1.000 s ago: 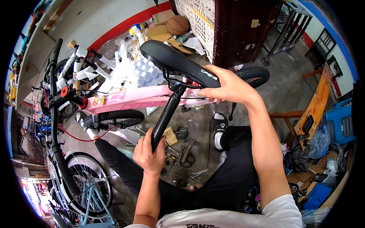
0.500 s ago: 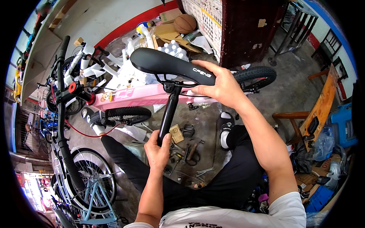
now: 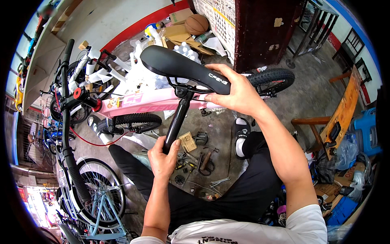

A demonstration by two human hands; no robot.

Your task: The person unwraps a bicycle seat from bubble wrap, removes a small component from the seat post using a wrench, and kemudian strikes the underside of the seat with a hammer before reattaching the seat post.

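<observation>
A black bicycle saddle on a black seat post is held up in front of me. My right hand grips the saddle's rear end, thumb below and fingers over the far side. Lower down, my left hand is wrapped around the bottom of the seat post, which slants down to the left. Behind the saddle lies the pink bicycle frame, partly covered by it. The frame joins black handlebars on the left and a rear wheel on the right.
Tools, including a hammer and wrenches, lie on the floor between my legs beside a small tan box. A light-blue bicycle stands at left. White wrapping and a basketball are behind; a wooden bench is at right.
The saddle and seat post have tilted a little. My left hand has shifted slightly left and the post's lower end with it, while the saddle's nose has risen slightly.
</observation>
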